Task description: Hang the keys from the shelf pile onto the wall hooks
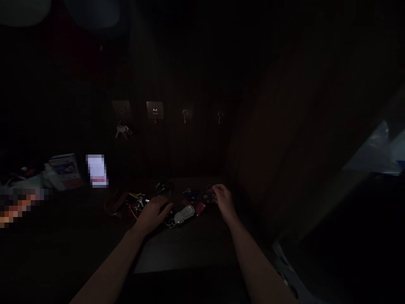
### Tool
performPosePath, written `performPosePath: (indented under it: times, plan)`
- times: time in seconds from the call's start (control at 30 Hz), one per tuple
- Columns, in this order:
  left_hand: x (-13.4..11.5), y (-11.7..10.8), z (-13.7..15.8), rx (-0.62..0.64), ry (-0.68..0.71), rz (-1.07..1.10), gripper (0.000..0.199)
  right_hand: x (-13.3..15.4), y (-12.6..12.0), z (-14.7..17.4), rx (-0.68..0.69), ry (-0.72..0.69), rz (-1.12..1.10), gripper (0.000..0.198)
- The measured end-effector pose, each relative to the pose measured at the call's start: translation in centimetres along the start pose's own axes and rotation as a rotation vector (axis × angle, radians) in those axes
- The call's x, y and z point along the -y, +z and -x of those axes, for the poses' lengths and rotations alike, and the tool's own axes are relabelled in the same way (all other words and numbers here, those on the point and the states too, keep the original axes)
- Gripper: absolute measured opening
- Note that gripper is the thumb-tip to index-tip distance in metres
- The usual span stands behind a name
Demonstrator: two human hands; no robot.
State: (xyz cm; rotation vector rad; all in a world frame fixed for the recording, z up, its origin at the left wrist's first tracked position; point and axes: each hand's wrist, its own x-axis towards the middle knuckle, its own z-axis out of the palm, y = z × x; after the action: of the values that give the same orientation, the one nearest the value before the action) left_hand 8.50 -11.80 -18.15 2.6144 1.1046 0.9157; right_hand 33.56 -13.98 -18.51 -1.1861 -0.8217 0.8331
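Observation:
Pinched between the fingertips of my right hand (223, 196) is a ring with a bunch of keys (209, 197), dim in the shade. My left hand (155, 212) rests low over the shelf, thumb apart from the fingers, and no held thing shows in it. Just right of it lies a silver-grey remote fob (185, 214) on a metal ring. Between the hands, a pink tag (200, 208) lies beside the fob. Left of my left hand is a jumble of keys (139, 203) with yellow and red parts. A dark object (164, 185) sits behind that hand, its kind unclear.
Small hooks (155, 113) line the dark back wall, and keys (123, 131) hang from the leftmost. A blurred bright panel (97, 171) and small boxes (66, 171) stand at left. A dark side wall (268, 139) bounds the right. Clear plastic (373, 150) shows far right.

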Motion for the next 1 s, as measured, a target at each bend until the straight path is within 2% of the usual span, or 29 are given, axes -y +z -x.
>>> performPosePath:
  times: [0.2,0.33,0.5,0.67,0.77,0.87,1.0]
  plan:
    - [0.2,0.1,-0.1,-0.009,-0.026,0.015,0.033,0.2,-0.3,-0.1,-0.043,-0.167,0.186,0.030]
    - [0.2,0.0,-0.2,-0.012,-0.076,0.019,0.035,0.2,-0.4,-0.1,-0.061,-0.231,0.195,0.029]
    - [0.4,0.1,-0.3,-0.018,-0.096,0.034,0.036,0.9,0.2,0.4,-0.039,-0.160,0.023,0.032]
    - [0.6,0.3,-0.1,-0.046,-0.105,0.094,0.032,3.4,1.5,1.4,0.093,-0.070,-0.049,0.037]
    - [-0.3,0.2,-0.4,-0.076,-0.135,0.218,0.030,5.0,2.6,2.1,0.193,-0.039,-0.063,0.038]
    - [-2.0,0.0,-1.2,-0.028,-0.163,0.444,0.032,6.1,3.8,2.6,0.272,-0.045,-0.083,0.034]
    - [-4.3,0.4,-2.7,0.027,-0.217,0.828,0.043,6.5,5.0,2.7,0.269,-0.092,-0.048,0.030]
